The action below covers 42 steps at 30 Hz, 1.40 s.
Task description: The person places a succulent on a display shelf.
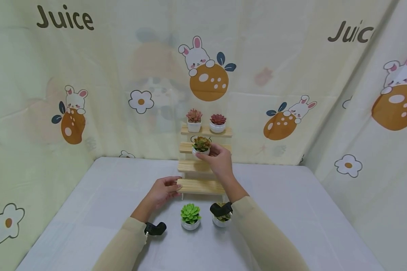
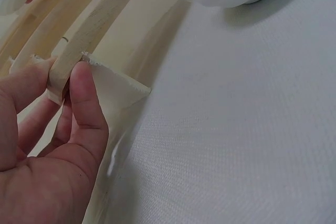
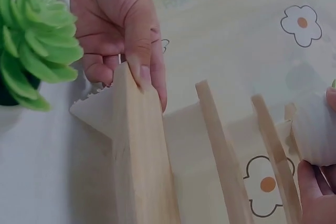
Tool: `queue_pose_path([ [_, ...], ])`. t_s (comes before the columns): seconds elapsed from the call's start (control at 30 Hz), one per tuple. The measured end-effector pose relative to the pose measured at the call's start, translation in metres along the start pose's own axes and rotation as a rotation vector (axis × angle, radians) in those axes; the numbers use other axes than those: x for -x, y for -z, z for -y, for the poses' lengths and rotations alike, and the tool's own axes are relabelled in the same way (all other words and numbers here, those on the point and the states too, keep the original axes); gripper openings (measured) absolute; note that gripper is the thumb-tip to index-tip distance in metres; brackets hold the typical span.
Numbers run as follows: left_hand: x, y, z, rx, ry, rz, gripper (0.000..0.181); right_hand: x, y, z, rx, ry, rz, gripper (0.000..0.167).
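A wooden tiered plant stand (image 1: pixel 200 186) rises in steps at the back of the table. My left hand (image 1: pixel 162 192) pinches the left end of its lowest board between thumb and fingers, as the left wrist view shows up close on the board (image 2: pixel 97 27). With my right hand (image 1: pixel 221 162) I hold a brownish-green artificial succulent (image 1: pixel 202 143) by its round white pot (image 3: pixel 315 129), at the second board from the top. Whether the pot touches that board I cannot tell. On the top board stand a pink succulent (image 1: pixel 194 119) and a dark red one (image 1: pixel 218 120).
In front of the stand, a bright green succulent (image 1: pixel 190 214) in a white pot sits on the white tabletop (image 1: pixel 122 195). Beside it another potted succulent (image 1: pixel 222 221) is partly hidden by my right wrist camera. A printed curtain (image 1: pixel 156 56) hangs behind.
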<state>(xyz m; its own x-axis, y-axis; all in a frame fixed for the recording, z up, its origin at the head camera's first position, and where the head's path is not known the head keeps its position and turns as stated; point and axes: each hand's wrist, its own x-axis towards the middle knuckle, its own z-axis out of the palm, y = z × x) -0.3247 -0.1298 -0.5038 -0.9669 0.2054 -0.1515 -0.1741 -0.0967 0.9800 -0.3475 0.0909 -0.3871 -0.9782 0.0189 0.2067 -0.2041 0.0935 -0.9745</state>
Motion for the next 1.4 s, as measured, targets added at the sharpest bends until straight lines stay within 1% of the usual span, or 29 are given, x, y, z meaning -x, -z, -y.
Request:
queue_pose_path([
  [0.13, 0.000, 0.000, -0.001, -0.003, 0.001, 0.004, 0.046, -0.005, -0.005, 0.002, 0.012, 0.009, 0.000, 0.061],
  [0.33, -0.001, 0.001, 0.000, -0.008, 0.008, -0.006, 0.046, -0.015, -0.010, 0.002, 0.049, 0.008, 0.000, 0.060],
  [0.67, 0.000, 0.001, -0.001, -0.017, 0.014, -0.020, 0.046, -0.028, -0.014, 0.004, 0.125, -0.003, -0.020, 0.051],
  [0.87, -0.001, 0.000, -0.001, -0.019, 0.008, -0.012, 0.046, -0.033, -0.015, 0.002, 0.147, -0.017, -0.027, 0.053],
  [1.17, -0.002, 0.000, 0.000, -0.017, 0.010, -0.019, 0.045, -0.039, -0.017, -0.001, 0.208, 0.014, -0.044, 0.051],
  [1.4, -0.001, 0.000, 0.000, -0.011, -0.002, -0.008, 0.046, -0.040, -0.018, -0.001, 0.246, 0.035, -0.041, 0.048],
])
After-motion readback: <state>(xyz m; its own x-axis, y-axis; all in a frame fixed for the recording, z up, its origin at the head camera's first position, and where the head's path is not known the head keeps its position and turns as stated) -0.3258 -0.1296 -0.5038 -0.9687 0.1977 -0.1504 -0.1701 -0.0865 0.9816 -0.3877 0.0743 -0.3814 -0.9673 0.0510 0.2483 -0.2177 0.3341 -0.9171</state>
